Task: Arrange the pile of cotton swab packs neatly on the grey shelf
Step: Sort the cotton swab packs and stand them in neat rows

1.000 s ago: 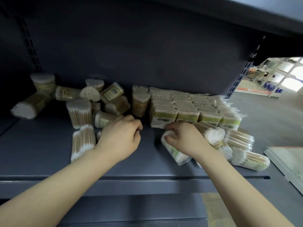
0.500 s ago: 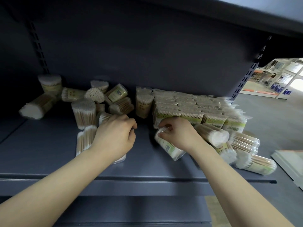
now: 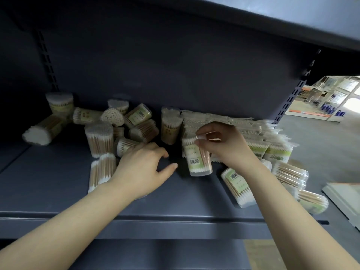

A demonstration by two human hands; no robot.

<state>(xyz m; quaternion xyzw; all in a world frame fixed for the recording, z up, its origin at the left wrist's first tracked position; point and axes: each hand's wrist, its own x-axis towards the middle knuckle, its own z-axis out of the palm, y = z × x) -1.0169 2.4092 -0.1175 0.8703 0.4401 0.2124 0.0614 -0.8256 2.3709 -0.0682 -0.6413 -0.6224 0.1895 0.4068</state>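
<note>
A clear cylindrical cotton swab pack (image 3: 198, 161) with a barcode label stands upright on the grey shelf (image 3: 58, 191). My right hand (image 3: 226, 147) pinches its top rim with curled fingers. To its left, my left hand (image 3: 144, 168) hovers low over the shelf, fingers spread and relaxed, holding nothing. Beside the left wrist lies another pack (image 3: 101, 170). Behind the right hand, flat bagged packs (image 3: 224, 121) sit in tidy rows against the back wall.
Several loose cylindrical packs (image 3: 99, 139) stand or lie jumbled at the back left, one far left on its side (image 3: 39, 131). More packs lie at the right near the shelf's end (image 3: 238, 188), (image 3: 311, 199). A shelf overhangs above.
My right hand has turned its pack from lying tilted to standing upright in front of the bagged rows. My left hand's fingers have uncurled and spread.
</note>
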